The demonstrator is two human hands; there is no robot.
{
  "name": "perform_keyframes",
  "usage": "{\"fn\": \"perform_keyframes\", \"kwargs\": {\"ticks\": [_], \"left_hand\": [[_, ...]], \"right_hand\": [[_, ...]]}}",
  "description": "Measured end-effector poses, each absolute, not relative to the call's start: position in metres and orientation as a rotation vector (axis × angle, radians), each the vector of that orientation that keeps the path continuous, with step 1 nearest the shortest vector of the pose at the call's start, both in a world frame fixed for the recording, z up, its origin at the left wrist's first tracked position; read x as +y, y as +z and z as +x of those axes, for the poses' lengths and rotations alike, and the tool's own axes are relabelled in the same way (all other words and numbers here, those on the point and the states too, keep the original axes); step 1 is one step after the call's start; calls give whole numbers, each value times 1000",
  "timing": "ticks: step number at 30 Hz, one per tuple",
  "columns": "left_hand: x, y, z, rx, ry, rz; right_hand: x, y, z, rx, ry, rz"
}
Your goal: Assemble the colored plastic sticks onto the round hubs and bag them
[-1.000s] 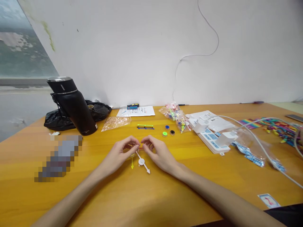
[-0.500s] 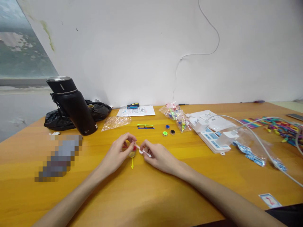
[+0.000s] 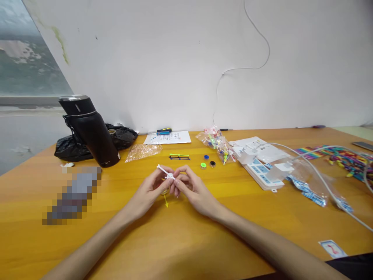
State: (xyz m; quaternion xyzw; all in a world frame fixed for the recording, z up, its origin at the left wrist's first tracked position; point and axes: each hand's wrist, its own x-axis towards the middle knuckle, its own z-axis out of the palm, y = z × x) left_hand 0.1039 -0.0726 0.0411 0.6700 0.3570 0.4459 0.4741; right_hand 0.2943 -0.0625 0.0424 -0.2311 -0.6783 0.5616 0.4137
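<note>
My left hand (image 3: 150,190) and my right hand (image 3: 194,188) meet fingertip to fingertip over the middle of the wooden table (image 3: 180,241). Between them they pinch a small white plastic arrow piece with a round hub (image 3: 166,173), its shaft sticking up to the left. A yellow arrow piece (image 3: 166,201) pokes out below the fingers; its upper end is hidden by them. Beyond my hands lie green and blue arrow sticks (image 3: 178,156) and three small discs, green (image 3: 203,165), blue (image 3: 206,156) and black (image 3: 212,163).
A black flask (image 3: 89,130) and a black bag (image 3: 121,136) stand at the back left. A paper sheet with a screwdriver (image 3: 166,136), clear bags of coloured parts (image 3: 217,144), a white power strip with cables (image 3: 258,167) and coloured strips (image 3: 344,157) fill the back and right.
The white arrow piece lay on the table a second ago. My hands have picked it up and raised it between the fingertips, turning it so the shaft points up to the left.
</note>
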Motion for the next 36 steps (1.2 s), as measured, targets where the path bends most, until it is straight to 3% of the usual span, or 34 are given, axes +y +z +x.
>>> {"fn": "perform_keyframes", "kwargs": {"ticks": [4, 14, 36], "left_hand": [[-74, 46, 102, 1007, 1059, 1856], [-84, 51, 102, 1109, 899, 2268], [-89, 42, 112, 967, 843, 1910]], "right_hand": [[-63, 42, 296, -1771, 1350, -697], [-70, 48, 298, -2166, 676, -1030], [-68, 38, 297, -2276, 673, -1021]]}}
